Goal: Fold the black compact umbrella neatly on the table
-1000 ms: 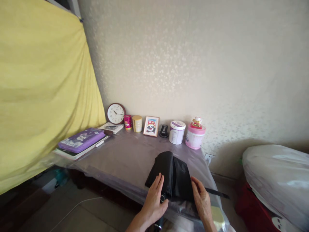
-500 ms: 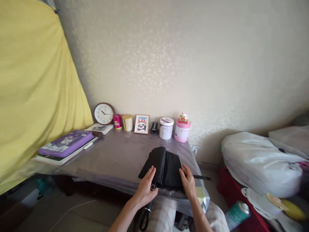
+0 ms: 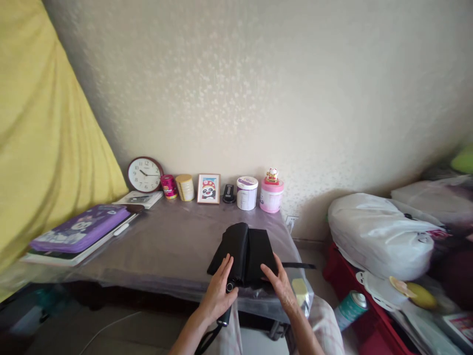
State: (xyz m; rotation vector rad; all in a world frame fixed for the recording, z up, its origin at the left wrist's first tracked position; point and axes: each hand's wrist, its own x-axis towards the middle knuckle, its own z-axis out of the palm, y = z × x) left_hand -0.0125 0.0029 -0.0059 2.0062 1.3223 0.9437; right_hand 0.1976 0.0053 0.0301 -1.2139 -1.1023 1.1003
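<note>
A black folding umbrella (image 3: 233,249) lies at the table's front edge, its canopy closed and flattened into folds. Its handle, with a round button and a wrist strap, points toward me below the edge. My left hand (image 3: 219,291) holds the umbrella near the handle, fingers stretched along the left folds and thumb across the handle's base. At the right, my right hand (image 3: 281,283) grips the edge of a canopy fold, thumb on top and the other fingers partly hidden. A black strap (image 3: 299,266) sticks out to the right past that hand.
Along the wall stand a clock (image 3: 145,174), two small canisters, a panda picture frame (image 3: 208,189), a white tub (image 3: 247,193) and a pink tub with a lucky cat. A purple case (image 3: 81,228) lies left. Bags, a red box and a spray can (image 3: 351,309) are right.
My right hand has moved inward over the right part of the umbrella, whose fold there looks narrower and smoother. My left hand stays by the handle. The view has shifted slightly right.
</note>
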